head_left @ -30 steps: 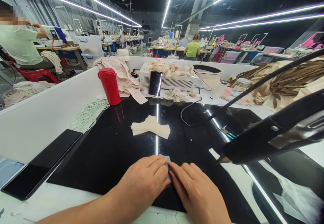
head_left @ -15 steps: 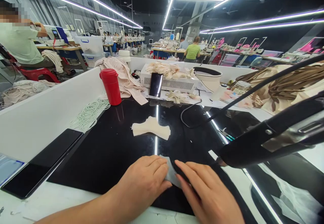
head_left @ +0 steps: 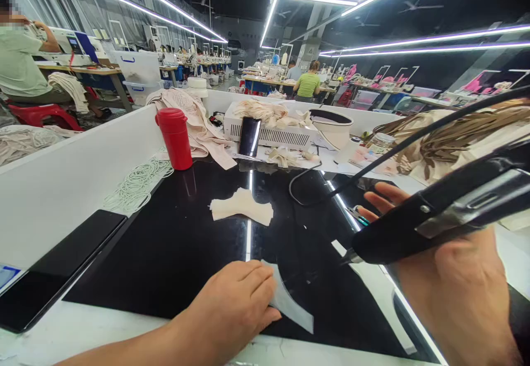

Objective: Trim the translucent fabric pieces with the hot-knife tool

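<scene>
My left hand (head_left: 238, 302) is closed on the upper end of a curved, pale grey strip of fabric (head_left: 292, 302), which lies on the black shiny board (head_left: 174, 266). Its free end reaches right, past my thumb. Behind a black corded tool with a pointed metal tip (head_left: 397, 239) is my right hand (head_left: 459, 283), with the fingers stretched out and apart. The tool partly hides this hand. Close to its fingertips lie small teal-handled snips or tweezers (head_left: 359, 217), mostly covered. A cream, bow-shaped cloth piece (head_left: 242, 206) rests farther back on the board.
A red lidded cup (head_left: 174, 139) stands at the back left, beside pale green elastic loops (head_left: 134, 186). A long dark phone-like slab (head_left: 62, 266) lies at left. Behind are a white vented box (head_left: 285, 138) and fabric strips (head_left: 439, 134). The tool's black cable (head_left: 298, 201) crosses the board.
My right hand has let go of the grey fabric strip and moved right and up, behind the black tool. My left hand stays on the strip, more of which now shows.
</scene>
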Available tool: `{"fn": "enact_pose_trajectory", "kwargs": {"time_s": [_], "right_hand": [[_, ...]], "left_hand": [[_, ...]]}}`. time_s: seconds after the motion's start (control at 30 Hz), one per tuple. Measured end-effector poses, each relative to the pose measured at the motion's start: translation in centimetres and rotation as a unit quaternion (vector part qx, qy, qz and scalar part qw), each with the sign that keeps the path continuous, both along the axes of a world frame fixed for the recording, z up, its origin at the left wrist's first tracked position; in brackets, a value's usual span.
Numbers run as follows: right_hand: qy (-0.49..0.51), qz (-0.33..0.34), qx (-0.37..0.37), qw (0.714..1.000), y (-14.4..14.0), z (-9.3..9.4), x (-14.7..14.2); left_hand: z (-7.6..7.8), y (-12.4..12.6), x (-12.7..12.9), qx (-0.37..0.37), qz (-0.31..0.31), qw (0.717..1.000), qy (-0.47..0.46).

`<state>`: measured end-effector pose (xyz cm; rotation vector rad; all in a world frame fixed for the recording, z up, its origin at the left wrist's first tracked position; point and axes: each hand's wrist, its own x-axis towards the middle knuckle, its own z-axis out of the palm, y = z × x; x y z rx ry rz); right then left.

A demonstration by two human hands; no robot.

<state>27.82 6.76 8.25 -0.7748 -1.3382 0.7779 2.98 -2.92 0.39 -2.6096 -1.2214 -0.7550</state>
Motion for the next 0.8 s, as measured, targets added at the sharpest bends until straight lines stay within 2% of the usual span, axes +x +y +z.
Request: {"fn": "enact_pose_trajectory", "kwargs": {"time_s": [0.07, 0.13, 0.27, 0.47, 0.6, 0.8], "right_hand": [[0.048, 0.01, -0.023, 0.999, 0.5, 0.7, -1.2], [0.056, 0.021, -0.009, 0.998, 0.7, 0.8, -2.4], [0.056, 0.081, 0.014, 0.995, -0.1, -0.2, -4.9], [0.132, 0.151, 0.028, 0.979, -1.4, -1.6, -8.9], [0.144, 0.16, 0.037, 0.976, -1.4, -2.2, -9.9], [0.148, 0.154, 0.041, 0.976, -1.3, -2.7, -10.0]], "left_hand": [[-0.1, 0.0, 0.0, 0.014, 0.001, 1.0, 0.012], [-0.2, 0.0, 0.0, 0.016, 0.004, 1.0, 0.017], [-0.2, 0.1, -0.2, 0.016, 0.009, 1.0, 0.017], [-0.6, 0.3, -0.3, 0.029, 0.003, 1.0, 0.005], [-0.8, 0.4, -0.2, 0.041, -0.002, 0.999, -0.002], [-0.9, 0.4, -0.1, 0.043, -0.001, 0.999, 0.0]]}}
